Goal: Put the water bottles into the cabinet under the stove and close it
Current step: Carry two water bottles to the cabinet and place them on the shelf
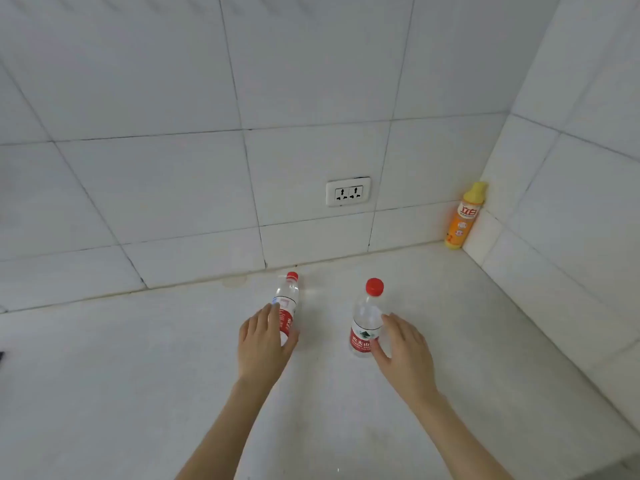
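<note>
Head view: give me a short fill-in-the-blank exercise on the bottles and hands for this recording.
1. Both water bottles have ____ caps; the left bottle is at the left hand.
2. The right hand reaches the right bottle, which stands ____ on the counter.
3. The orange bottle stands in the ____ where the walls meet.
4. The wall socket has ____ outlets.

Missing words: red; upright; corner; two

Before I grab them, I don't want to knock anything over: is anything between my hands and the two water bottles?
Nothing visible. The left hand is already at the left water bottle, the right hand at the right water bottle. The orange detergent bottle stands apart in the corner.
</note>
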